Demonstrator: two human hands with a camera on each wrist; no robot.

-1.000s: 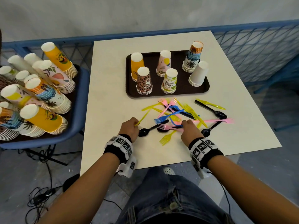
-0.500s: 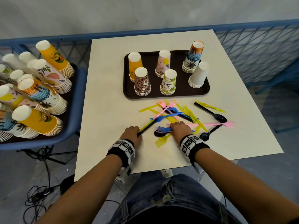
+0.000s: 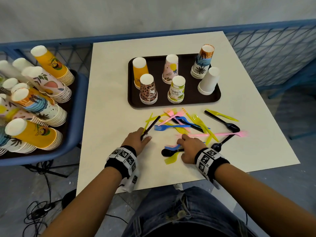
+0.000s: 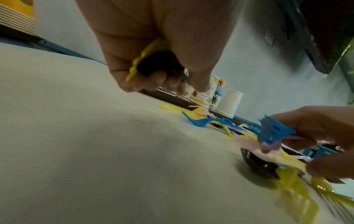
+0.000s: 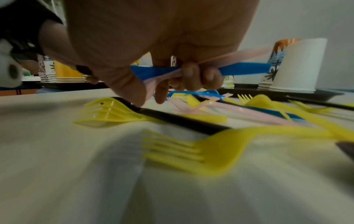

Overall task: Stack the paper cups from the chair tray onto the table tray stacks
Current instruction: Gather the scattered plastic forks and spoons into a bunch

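- Six short stacks of upside-down paper cups stand on the dark table tray (image 3: 172, 104), which lies on the far half of the cream table (image 3: 109, 103): an orange stack (image 3: 140, 71) and a leopard-print stack (image 3: 148, 89) at the tray's left, a pink stack (image 3: 170, 69) and a "Hello Summer" stack (image 3: 177, 89) in its middle, a palm-print stack (image 3: 202, 61) and a plain white stack (image 3: 209, 81) at its right.
- Many taller stacks of the same cups lean on the chair tray (image 3: 77, 106), well to the left of the table tray and off the table's left edge; an orange stack (image 3: 34, 133) is the nearest of them to the camera.
- Loose plastic cutlery (image 3: 193, 124) in yellow, pink, blue and black is strewn on the table just on the near side of the table tray.
- Nearer than the tray's left end, the left hand (image 3: 136, 141) is clenched round a black utensil (image 3: 150, 127) and a yellow one (image 4: 141, 60); the black handle sticks out from the fist towards the tray.
- Nearer than the tray's middle, the right hand (image 3: 189, 147) grasps a blue fork (image 5: 243, 69) and a pink utensil (image 5: 247, 53) in its curled fingers (image 5: 191, 74), low over the cutlery.
- Under that hand lie a black spoon (image 3: 168, 152) and a yellow fork (image 3: 171, 159), on the table.
- Neither hand touches a cup.
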